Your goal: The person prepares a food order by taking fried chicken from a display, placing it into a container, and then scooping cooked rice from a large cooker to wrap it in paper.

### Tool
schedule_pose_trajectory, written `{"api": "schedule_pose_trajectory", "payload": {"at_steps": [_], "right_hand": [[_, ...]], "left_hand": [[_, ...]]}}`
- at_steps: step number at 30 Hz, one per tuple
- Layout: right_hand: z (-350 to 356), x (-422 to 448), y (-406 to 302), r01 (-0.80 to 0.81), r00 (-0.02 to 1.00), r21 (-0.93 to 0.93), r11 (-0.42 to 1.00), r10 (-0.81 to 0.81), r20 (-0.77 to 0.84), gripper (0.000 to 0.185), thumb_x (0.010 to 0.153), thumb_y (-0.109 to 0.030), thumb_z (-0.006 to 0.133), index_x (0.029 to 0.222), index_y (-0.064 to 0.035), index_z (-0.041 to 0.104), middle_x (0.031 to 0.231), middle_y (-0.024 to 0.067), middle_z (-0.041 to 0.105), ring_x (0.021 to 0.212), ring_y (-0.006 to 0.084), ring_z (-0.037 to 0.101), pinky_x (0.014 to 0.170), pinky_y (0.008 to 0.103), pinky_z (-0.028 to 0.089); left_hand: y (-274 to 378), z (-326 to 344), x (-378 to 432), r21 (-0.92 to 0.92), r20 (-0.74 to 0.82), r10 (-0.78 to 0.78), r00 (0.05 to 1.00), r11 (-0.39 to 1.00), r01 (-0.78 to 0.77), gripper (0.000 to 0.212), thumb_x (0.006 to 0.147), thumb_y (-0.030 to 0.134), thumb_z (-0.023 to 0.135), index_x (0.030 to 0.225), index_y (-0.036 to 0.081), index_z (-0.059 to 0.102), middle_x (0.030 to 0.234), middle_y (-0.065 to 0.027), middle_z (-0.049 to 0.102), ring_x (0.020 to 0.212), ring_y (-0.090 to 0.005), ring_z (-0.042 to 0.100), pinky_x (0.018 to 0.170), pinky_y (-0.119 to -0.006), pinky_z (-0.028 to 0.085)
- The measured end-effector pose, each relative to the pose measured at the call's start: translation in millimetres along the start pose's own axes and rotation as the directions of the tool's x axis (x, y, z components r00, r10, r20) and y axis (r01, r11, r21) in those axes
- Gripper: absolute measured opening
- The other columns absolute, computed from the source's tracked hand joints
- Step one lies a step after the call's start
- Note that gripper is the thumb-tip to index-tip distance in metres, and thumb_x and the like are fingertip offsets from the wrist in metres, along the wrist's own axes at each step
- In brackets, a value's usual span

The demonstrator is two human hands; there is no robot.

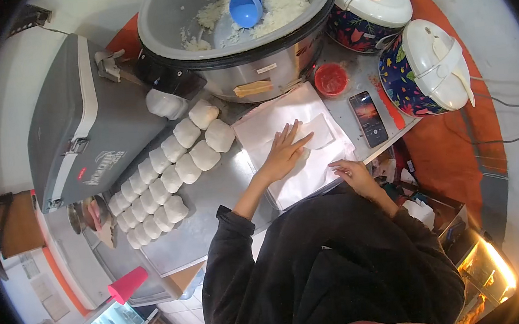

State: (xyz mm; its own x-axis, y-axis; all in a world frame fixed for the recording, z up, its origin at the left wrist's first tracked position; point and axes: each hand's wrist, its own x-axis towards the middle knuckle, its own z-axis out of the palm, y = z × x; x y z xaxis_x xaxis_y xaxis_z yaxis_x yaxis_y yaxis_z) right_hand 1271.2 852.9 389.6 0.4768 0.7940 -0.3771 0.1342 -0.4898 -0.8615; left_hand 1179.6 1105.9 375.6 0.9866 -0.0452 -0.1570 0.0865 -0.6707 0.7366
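My left hand (286,152) lies with its fingers spread on a stack of white wrapping paper (278,111). Beneath its fingertips is a smaller translucent sheet (324,131), lying on top of the stack. My right hand (355,176) is at the stack's near right edge, fingers loosely bent and nothing visible in them; whether they touch the paper I cannot tell. Left of the stack, several white paper-wrapped bundles (188,168) stand in rows on the metal table (225,192). Beyond the paper stands a large rice cooker (243,78) with cooked rice (283,9) and a blue scoop (246,10) inside.
A red tub (331,80) and a phone (368,119) lie right of the paper. Two flower-patterned containers with white lids (433,63) (377,1) stand behind them. A grey cooler box (93,111) is at the left. A pink cup (129,285) stands lower left.
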Motion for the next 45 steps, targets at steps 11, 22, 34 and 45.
{"api": "schedule_pose_trajectory", "payload": {"at_steps": [11,22,34,45], "right_hand": [[-8,96,-77,0.367,0.812,-0.668,0.648,-0.573,-0.109,0.011,0.079,-0.015,0.064,0.087,-0.0094,0.059,0.098,0.0140,0.062,0.101,0.0294,0.057,0.083,0.0407,0.043],[-26,143,-44,0.285,0.957,-0.351,0.892,-0.282,0.062,0.029,0.077,-0.026,0.069,0.095,-0.0049,0.060,0.086,0.0194,0.065,0.089,0.0356,0.062,0.080,0.0451,0.047],[-25,125,-25,0.264,0.964,-0.229,0.937,-0.260,0.046,0.027,0.082,-0.026,0.067,0.091,-0.0011,0.060,0.086,0.0181,0.065,0.085,0.0353,0.063,0.077,0.0408,0.047],[-11,128,-22,0.255,0.950,-0.357,0.899,-0.302,-0.082,0.021,0.085,-0.030,0.063,0.090,-0.0090,0.061,0.082,0.0142,0.066,0.080,0.0364,0.062,0.072,0.0440,0.047]], "left_hand": [[5,3,-15,-0.088,-0.110,0.081,0.991,0.992,-0.091,0.049,0.098,0.033,0.033,0.137,0.006,0.042,0.150,-0.0168,0.024,0.140,-0.0347,0.018,0.115,-0.045,0.009],[-6,-24,-58,0.174,0.104,-0.233,0.967,0.961,0.213,0.037,0.084,0.034,0.060,0.104,0.002,0.059,0.110,-0.0199,0.057,0.108,-0.0377,0.052,0.089,-0.044,0.043],[44,-72,-76,0.331,-0.290,-0.186,0.939,0.901,0.281,0.057,0.069,0.024,0.070,0.119,0.005,0.050,0.111,-0.0148,0.058,0.111,-0.0330,0.052,0.101,-0.043,0.036],[-14,-31,-53,-0.287,-0.081,-0.551,0.830,0.811,0.510,0.034,0.084,0.034,0.064,0.096,0.002,0.067,0.089,-0.0216,0.064,0.079,-0.0361,0.062,0.076,-0.041,0.047]]}}
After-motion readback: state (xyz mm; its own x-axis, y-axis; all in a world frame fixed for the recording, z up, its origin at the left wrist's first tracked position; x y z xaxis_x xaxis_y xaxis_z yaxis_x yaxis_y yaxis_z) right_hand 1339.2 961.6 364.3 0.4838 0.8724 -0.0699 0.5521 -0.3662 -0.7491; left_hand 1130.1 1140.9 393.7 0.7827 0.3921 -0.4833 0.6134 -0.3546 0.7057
